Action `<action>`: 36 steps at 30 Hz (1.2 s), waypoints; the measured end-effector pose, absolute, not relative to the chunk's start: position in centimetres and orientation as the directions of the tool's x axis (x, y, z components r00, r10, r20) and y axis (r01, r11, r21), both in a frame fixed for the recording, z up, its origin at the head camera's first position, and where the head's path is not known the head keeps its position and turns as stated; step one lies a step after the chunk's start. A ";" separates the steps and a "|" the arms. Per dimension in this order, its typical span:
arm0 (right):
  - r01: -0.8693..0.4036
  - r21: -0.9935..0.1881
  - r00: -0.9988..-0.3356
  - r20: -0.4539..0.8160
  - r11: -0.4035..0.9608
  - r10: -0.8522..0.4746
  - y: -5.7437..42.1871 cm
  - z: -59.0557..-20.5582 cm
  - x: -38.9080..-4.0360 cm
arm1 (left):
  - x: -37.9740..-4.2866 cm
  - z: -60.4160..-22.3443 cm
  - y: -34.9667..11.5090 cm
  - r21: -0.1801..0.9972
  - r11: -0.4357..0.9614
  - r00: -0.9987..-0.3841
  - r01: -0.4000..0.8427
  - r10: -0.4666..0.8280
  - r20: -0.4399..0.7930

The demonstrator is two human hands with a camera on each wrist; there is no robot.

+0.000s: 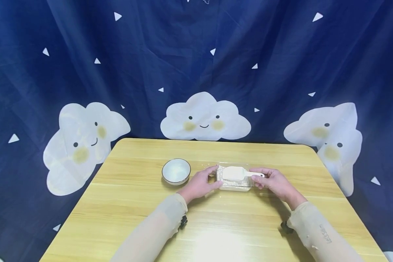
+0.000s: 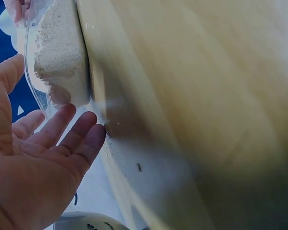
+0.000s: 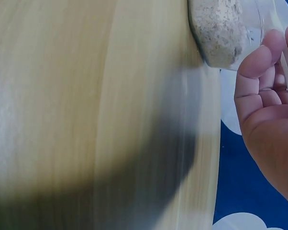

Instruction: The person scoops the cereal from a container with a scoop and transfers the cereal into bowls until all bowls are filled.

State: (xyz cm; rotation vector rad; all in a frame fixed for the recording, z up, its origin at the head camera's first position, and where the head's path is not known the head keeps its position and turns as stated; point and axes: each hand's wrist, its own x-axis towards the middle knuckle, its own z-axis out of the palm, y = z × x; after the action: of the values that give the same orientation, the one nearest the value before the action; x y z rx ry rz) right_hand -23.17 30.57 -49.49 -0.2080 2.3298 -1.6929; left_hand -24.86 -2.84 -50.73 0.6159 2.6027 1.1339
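Note:
A clear plastic box (image 1: 236,189) of pale, flaky, oat-like material (image 3: 216,31) stands on the table. Over it lies a white scoop (image 1: 234,173) with its handle pointing right; whether its bowl touches the flakes I cannot tell. My right hand (image 1: 276,183) pinches the scoop's handle between thumb and fingers, at the box's right end. At the left end, my left hand (image 1: 199,185) has its thumb and fingers spread around the box's corners. The left wrist view shows these fingers (image 2: 89,136) fairly straight, close against the box wall; contact is hard to tell.
A white bowl (image 1: 176,171) with a dark rim stands left of the box, just beyond my left hand. Small crumbs lie on the wooden table (image 1: 144,218) near the box. Behind the table's far edge hangs a blue curtain (image 1: 190,47) with clouds.

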 end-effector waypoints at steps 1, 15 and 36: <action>0.038 -0.952 -0.957 -0.122 0.303 -0.265 30.5 -49.5 -23.2 | -24.9 -50.7 -2.9 0.739 0.611 -0.883 0.284 0.467 -0.047; 0.063 -0.985 -0.954 -0.106 0.160 -0.279 32.3 -48.3 -22.7 | -24.9 -51.2 -2.9 0.725 0.610 -0.868 0.320 0.495 -0.033; -0.106 -0.822 -0.968 -0.044 0.560 -0.248 32.6 -42.0 -21.1 | -24.7 -51.0 -3.2 0.721 0.607 -0.861 0.335 0.507 -0.027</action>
State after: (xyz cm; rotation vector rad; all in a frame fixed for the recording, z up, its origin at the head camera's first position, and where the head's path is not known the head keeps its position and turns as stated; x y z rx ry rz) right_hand -21.10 32.61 -41.96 -0.3012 2.6351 -1.3727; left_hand -24.72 -3.16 -51.01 0.6938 2.6047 1.0989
